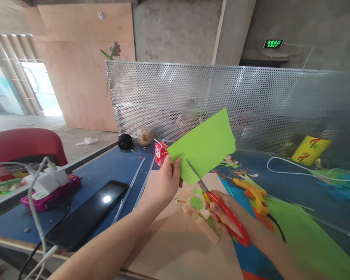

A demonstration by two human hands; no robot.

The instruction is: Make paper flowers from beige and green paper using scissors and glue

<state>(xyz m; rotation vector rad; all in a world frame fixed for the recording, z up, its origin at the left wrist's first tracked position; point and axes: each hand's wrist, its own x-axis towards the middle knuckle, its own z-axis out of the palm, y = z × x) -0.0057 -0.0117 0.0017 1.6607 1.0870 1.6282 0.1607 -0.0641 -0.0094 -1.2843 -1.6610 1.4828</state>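
Observation:
My left hand (169, 177) pinches the lower left corner of a bright green sheet of paper (207, 144), which is held up and tilted above the table. In my right hand (223, 212) is a pair of scissors (230, 217) with red and yellow handles. One blade lies across the front of the sheet near its lower edge; the other blade is hidden behind it. Below, a green paper disc (196, 202) and several tan and green scraps (207, 229) rest on a large tan sheet (175, 249).
A black phone (89, 214) and a purple power strip (51, 192) with white plugs are on the left. A yellow glue gun (255, 194) lies right, beside green sheets (306, 233). Behind stand a red drink carton (161, 153), a yellow roll (310, 149) and a perforated metal screen (163, 89).

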